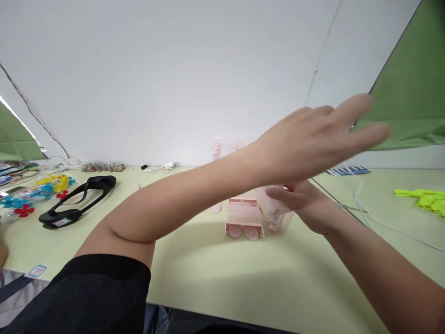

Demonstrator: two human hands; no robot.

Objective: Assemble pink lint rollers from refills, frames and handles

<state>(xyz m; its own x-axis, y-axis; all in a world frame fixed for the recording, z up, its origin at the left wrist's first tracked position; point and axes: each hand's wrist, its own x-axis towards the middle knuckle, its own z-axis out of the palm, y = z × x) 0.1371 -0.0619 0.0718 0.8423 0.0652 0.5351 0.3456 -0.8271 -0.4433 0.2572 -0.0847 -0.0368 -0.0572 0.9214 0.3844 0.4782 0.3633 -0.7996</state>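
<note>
My left hand [313, 139] is raised across the view to the right, slightly blurred, with its fingers stretched out and apart and nothing visible in them. Below it, my right hand [302, 204] has its fingers closed on a clear plastic bag [274, 213] with pink parts inside. Left of the bag, a pink plastic piece with round wheel-like discs [245, 220] sits on the table. Behind my left forearm, two slim pink strips with looped ends [216, 147] show in part; the forearm hides their middles.
A black headset strap [78, 202] and bagged coloured flower-shaped pieces [52, 188] lie on the table [208, 273] at left. White cables [382, 222] run across its right side, near bright yellow pieces [424, 199]. A white wall [174, 83] stands behind.
</note>
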